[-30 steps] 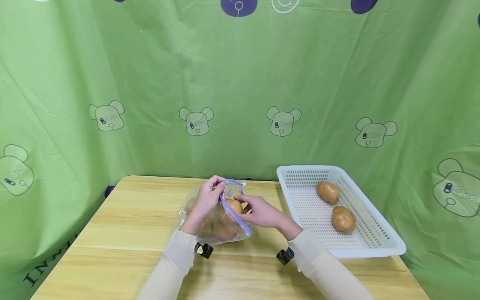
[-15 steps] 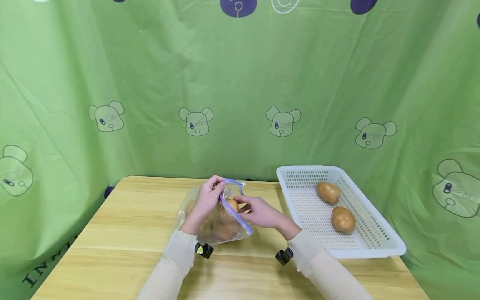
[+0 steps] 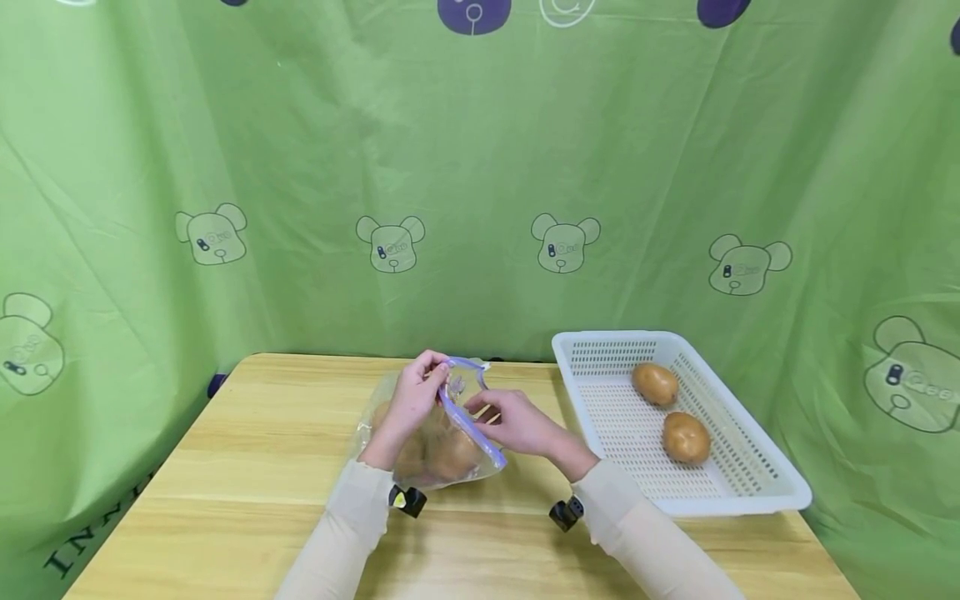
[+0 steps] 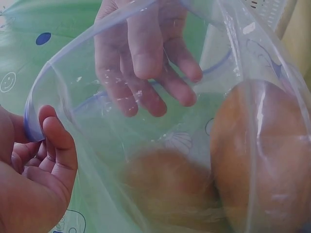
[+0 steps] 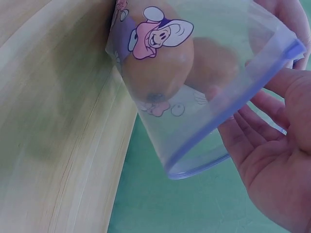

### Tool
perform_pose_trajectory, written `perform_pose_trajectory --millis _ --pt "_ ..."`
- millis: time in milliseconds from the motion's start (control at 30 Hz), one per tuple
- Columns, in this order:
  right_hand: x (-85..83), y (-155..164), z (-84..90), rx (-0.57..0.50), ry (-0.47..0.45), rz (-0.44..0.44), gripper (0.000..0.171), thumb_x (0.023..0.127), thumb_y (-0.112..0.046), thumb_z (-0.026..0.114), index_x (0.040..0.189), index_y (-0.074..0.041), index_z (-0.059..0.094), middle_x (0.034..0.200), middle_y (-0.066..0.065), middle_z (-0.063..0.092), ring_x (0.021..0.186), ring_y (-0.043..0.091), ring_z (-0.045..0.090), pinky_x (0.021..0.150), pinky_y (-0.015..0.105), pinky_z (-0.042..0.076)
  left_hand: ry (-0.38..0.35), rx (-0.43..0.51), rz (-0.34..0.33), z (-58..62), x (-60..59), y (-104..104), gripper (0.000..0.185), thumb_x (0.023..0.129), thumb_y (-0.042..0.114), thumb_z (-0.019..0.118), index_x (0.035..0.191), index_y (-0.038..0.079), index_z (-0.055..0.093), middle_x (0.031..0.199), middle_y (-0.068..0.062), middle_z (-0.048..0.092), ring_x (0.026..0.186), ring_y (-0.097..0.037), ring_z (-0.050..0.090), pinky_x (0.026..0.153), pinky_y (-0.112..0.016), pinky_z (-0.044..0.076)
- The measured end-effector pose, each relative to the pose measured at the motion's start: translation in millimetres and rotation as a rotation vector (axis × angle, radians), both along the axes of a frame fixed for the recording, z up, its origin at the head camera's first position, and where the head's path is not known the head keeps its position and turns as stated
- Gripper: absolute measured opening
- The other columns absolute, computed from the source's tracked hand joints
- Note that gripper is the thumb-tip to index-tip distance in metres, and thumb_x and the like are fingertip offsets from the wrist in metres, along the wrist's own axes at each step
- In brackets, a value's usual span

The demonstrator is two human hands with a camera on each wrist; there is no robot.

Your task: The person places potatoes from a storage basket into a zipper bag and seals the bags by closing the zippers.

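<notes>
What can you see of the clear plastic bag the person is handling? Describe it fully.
The clear plastic bag lies on the wooden table, its mouth open toward the basket. A blue-purple zip strip rims it and cartoon prints mark its side. Potatoes show through the film. The left hand pinches the rim's top; the right hand is at the opening, fingers relaxed.

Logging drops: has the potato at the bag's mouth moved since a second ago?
Yes. The potato has dropped from the zip rim deeper into the bag.

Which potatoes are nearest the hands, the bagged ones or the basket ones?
The potatoes in the clear bag, which the left hand holds open; the basket potatoes lie apart.
</notes>
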State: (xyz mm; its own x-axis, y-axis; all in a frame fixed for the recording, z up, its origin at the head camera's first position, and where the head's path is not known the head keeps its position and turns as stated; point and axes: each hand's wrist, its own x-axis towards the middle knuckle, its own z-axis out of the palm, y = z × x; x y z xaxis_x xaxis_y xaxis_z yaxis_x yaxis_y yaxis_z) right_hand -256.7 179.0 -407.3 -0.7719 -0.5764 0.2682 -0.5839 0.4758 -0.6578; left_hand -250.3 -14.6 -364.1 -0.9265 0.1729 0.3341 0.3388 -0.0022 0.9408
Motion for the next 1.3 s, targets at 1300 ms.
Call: perform_pose_trajectory --millis 1300 --pt "54.0 187.1 44.8 0.251 0.200 -0.322 0.055 0.083 -0.019 0.074 0.129 0.003 0.052 0.122 0.021 0.056 0.105 0.038 0.055 0.087 0.052 0.048 -0.011 0.016 0.009 0.7 1.3 -0.4 0.015 0.095 -0.005 0.046 0.101 -0.018 0.052 0.071 -0.017 0.050 0.053 -0.011 0.045 0.046 -0.020 0.044"
